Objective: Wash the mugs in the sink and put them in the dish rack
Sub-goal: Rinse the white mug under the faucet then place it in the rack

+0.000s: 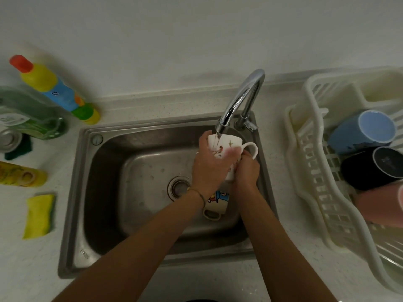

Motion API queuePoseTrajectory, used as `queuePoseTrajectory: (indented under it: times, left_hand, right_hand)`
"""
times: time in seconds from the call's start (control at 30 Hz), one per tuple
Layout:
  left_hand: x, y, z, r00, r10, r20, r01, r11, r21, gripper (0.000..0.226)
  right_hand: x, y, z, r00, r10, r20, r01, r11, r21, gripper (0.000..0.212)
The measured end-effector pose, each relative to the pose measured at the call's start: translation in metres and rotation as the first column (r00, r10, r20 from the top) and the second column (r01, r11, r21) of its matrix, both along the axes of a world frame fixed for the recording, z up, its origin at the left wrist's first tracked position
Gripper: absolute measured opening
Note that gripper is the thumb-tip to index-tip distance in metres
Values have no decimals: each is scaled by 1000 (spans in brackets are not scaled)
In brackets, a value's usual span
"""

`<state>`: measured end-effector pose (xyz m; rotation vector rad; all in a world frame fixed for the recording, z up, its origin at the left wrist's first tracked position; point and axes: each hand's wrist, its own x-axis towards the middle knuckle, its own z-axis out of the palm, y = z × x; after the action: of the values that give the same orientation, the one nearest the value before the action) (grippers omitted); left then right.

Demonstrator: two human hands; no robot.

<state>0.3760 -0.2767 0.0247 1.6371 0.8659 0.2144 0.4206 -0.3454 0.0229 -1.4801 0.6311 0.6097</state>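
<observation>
Both hands are up under the tap (237,99), and water runs from the spout straight onto the white mug (226,144), which lies tilted on its side over the sink (104,192), at about one o'clock from the drain (180,188). The left hand (210,164) wraps over the mug's body, fingers curled round the far side and thumb across the printed face. The right hand (246,171) clutches the mug's lower end, fingers curled tight against it just beneath the handle, which loops out toward three o'clock. The handle itself is free, nobody's finger through it.

Down in the basin, at five o'clock from the drain, a second mug (216,203) with a cartoon print lies on its side, handle pointing toward the viewer, partly hidden under the left wrist. A thin bracelet (199,194) rides that wrist.

Over at three o'clock, the white dish rack (314,171) sits on the counter beside the sink. In it, a blue mug (362,131) lies on its side, a black mug (375,168) touching it just below, and a pink mug (381,205) beneath that, cut off by the frame edge.

At nine o'clock, on the counter, a yellow sponge (39,215) lies flat, with a yellow bottle (21,174) lying above it, a green bottle (32,118) further up, and a multicoloured red-capped bottle (54,88) at ten o'clock.
</observation>
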Motion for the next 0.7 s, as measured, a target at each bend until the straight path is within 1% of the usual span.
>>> queuePoseTrajectory:
  times: [0.03,0.07,0.17,0.27,0.3,0.4,0.47,0.5,0.53,0.6,0.63,0.7]
  left_hand:
    - [-2,-1,0,1000,-5,17,5,1000,-5,60]
    - [1,2,0,1000,15,6,-15,1000,-22,61]
    - [7,10,3,999,37,-11,-38,996,-83,46]
    - [8,12,8,999,-29,-18,28,998,-53,41]
    - [8,11,7,999,-39,-21,37,998,-59,42]
    - [7,4,6,1000,13,-12,-14,996,-89,57]
    - [5,1,2,999,-39,-3,38,999,-22,63]
    - [5,2,0,999,-51,-5,51,999,-10,63]
    - [6,5,-1,999,-42,-15,42,999,-35,58]
    - [9,13,0,999,33,-13,-35,988,-148,40]
    - [10,15,2,997,73,-14,-74,976,-204,35]
    - [8,16,4,993,116,-11,-114,949,-294,33]
  right_hand:
    - [1,-1,0,1000,11,-3,-11,1000,-6,34]
    - [1,-2,0,1000,16,-9,-16,1000,-9,34]
    - [0,-3,-1,999,7,-50,-6,1000,21,33]
    - [-1,-3,0,997,-17,-80,21,998,52,34]
    - [-1,-3,0,997,-20,-79,24,999,46,33]
    - [3,-4,-1,997,-19,-69,20,1000,13,31]
    - [5,-6,-1,997,-15,-72,15,1000,-3,29]
    - [5,-6,-2,998,-16,-69,15,1000,-14,28]
    - [5,-6,-2,998,-11,-56,10,1000,-21,29]
    - [3,-3,-4,1000,23,7,-23,999,-31,31]
    - [2,0,-3,998,39,44,-37,999,-38,32]
    - [1,4,-1,990,59,130,-50,996,-73,37]
